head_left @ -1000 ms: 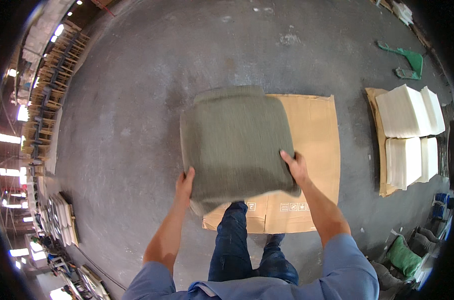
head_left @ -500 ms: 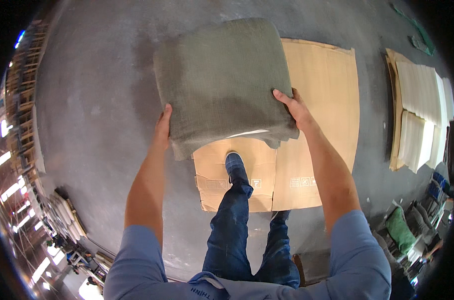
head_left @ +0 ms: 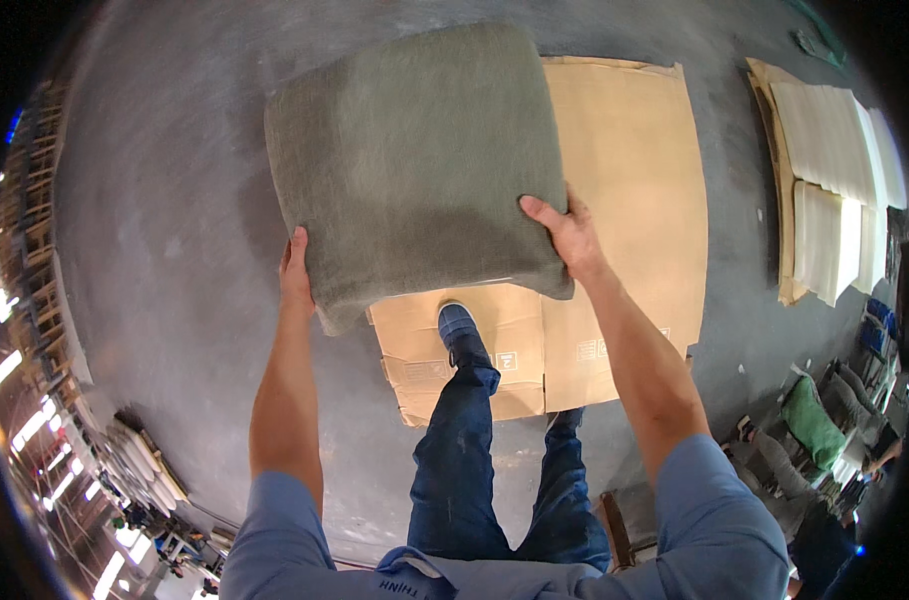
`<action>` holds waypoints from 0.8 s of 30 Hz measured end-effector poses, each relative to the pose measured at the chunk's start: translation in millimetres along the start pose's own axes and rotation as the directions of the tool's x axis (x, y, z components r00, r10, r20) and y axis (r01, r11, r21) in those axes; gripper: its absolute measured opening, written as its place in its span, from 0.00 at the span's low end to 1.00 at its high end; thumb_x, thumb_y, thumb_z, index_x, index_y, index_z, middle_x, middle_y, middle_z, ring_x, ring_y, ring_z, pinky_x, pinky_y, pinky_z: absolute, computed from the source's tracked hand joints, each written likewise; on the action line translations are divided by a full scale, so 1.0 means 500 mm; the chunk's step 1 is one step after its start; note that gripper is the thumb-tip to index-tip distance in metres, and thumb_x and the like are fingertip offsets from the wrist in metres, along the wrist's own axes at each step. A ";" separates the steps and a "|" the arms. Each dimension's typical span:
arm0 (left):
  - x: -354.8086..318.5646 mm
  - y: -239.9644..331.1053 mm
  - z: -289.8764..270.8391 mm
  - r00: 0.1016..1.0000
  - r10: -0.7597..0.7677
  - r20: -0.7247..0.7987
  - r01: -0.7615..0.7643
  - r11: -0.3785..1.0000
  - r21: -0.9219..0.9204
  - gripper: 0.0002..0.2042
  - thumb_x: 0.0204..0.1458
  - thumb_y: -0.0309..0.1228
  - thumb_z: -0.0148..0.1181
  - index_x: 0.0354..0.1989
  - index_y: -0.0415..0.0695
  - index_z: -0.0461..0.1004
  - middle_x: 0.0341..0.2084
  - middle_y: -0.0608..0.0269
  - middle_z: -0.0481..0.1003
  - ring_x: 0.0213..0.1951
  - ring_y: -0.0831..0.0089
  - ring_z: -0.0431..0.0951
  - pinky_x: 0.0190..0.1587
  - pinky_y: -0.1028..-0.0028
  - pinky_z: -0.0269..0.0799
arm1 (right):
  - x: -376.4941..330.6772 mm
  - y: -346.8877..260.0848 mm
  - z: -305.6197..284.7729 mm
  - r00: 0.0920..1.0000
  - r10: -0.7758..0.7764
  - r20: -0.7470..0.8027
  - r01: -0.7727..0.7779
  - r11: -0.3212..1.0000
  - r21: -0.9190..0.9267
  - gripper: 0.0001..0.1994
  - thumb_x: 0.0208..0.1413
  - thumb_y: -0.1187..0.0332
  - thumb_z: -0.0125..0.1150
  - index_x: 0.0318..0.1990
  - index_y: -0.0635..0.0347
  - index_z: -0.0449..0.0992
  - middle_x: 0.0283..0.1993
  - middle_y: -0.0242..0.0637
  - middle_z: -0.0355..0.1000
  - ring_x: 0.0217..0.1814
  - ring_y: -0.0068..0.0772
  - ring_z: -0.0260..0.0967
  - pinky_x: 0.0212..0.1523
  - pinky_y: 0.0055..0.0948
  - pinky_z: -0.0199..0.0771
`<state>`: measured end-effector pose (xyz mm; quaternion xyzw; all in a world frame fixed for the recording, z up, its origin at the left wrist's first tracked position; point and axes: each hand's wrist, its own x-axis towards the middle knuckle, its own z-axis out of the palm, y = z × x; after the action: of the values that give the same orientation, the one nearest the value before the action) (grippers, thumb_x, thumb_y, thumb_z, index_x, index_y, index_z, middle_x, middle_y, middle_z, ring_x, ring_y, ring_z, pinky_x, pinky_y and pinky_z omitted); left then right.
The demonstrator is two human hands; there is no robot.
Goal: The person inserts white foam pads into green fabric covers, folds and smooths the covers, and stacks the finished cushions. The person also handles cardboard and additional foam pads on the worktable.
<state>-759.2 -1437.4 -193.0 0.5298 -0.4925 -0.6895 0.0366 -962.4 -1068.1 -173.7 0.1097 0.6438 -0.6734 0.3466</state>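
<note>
A large grey-green fabric-covered cushion (head_left: pixel 419 150) is held up in front of me, its broad face turned upward. My left hand (head_left: pixel 295 275) grips its near left side, thumb on top. At the right side, my right hand (head_left: pixel 566 235) holds the near corner with the thumb over the fabric; its other fingers go out of sight beneath. Below the cushion a flattened cardboard sheet (head_left: pixel 629 190) lies on the floor, partly covered from view. My left shoe (head_left: pixel 457 322) stands on the cardboard's near part.
To the right, white foam-like sheets (head_left: pixel 824 140) are stacked on cardboard on the grey floor (head_left: pixel 164 200). A green cushion (head_left: pixel 812 423) lies among grey ones at the lower right. Wooden racks (head_left: pixel 29 190) line the far left, with stacked pale panels (head_left: pixel 144 460) lower down.
Both hands have shifted left and slightly tilted the cushion, so its near edge hangs lower and the pale strip underneath is mostly hidden. The grip stays the same.
</note>
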 end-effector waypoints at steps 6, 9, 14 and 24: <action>0.017 -0.030 0.015 0.995 -0.090 -0.048 0.089 0.995 -0.039 0.50 0.55 0.62 0.66 0.77 0.40 0.54 0.71 0.48 0.62 0.69 0.49 0.66 0.66 0.52 0.67 | 0.019 0.039 -0.016 0.998 0.002 -0.063 -0.009 0.994 -0.106 0.49 0.48 0.53 0.80 0.73 0.69 0.61 0.61 0.51 0.76 0.62 0.41 0.75 0.62 0.35 0.74; 0.008 -0.040 0.021 0.995 -0.092 -0.031 0.091 0.995 -0.042 0.51 0.55 0.63 0.66 0.78 0.44 0.51 0.72 0.50 0.60 0.69 0.47 0.65 0.66 0.49 0.67 | 0.010 0.050 -0.015 0.995 0.021 -0.100 -0.044 0.969 -0.242 0.55 0.45 0.47 0.80 0.75 0.68 0.58 0.63 0.55 0.75 0.65 0.45 0.74 0.64 0.36 0.73; 0.006 -0.022 0.038 0.990 -0.135 -0.036 0.136 0.990 0.035 0.53 0.54 0.69 0.61 0.79 0.47 0.48 0.75 0.50 0.55 0.71 0.46 0.62 0.67 0.45 0.67 | 0.017 0.014 -0.038 0.988 0.087 -0.125 -0.122 0.944 -0.307 0.60 0.41 0.38 0.77 0.76 0.67 0.56 0.63 0.59 0.74 0.67 0.53 0.72 0.68 0.40 0.70; -0.025 -0.010 0.080 0.995 -0.088 -0.049 0.097 0.972 0.213 0.51 0.58 0.70 0.52 0.81 0.50 0.44 0.76 0.50 0.53 0.73 0.49 0.59 0.69 0.49 0.64 | 0.010 0.022 -0.052 0.991 0.075 -0.115 -0.118 0.895 -0.429 0.55 0.44 0.31 0.70 0.76 0.50 0.60 0.68 0.57 0.69 0.71 0.56 0.66 0.69 0.48 0.68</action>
<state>-781.9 -1402.1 -189.9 0.5666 -0.5382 -0.6224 -0.0435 -967.2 -1044.2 -189.2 0.0934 0.7874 -0.4887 0.3640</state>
